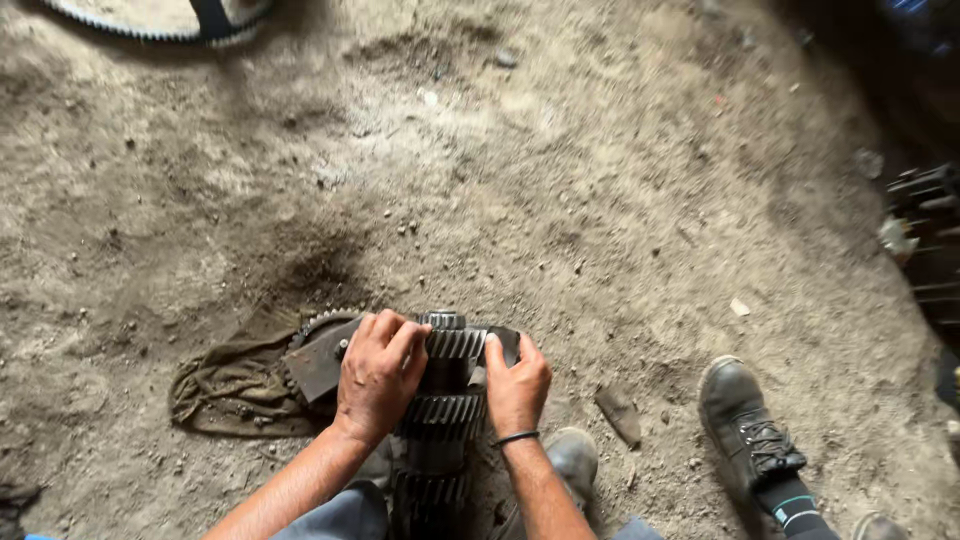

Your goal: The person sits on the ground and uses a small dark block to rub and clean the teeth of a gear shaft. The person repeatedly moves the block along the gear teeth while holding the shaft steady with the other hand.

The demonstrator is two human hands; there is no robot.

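- The ground (560,180) is bare, packed dirt, grey-brown and dusty, strewn with small stones and scraps; a darker stain lies left of centre.
- At the top left edge a toothed ring (150,28) curves partly out of the picture.
- Low on the left, a dirty olive rag (225,385) lies crumpled on the dirt, and a flat dark metal plate (315,365) rests on its right end, with a toothed rim showing behind it.
- The left hand (378,375) lies over the upper left side of the gear shaft (440,410), fingers curled onto the top gear; it grips the shaft, thumb side hidden.
- The gear shaft stands at bottom centre, between the person's knees. Its long axis runs from the bottom edge up and away from the person, the narrow end pointing toward the far ground. Three rings of slanted teeth are stacked along it.
- The right hand (515,385), with a dark band at the wrist, presses on the shaft's upper right side, thumb on the top gear, fingers folded round something dark there.
- A grey shoe (572,455) is just beside the shaft.
- Farther right, a black laced boot (745,420) stands well apart.
- Dark machine parts (925,240) fill the right edge, in shadow.
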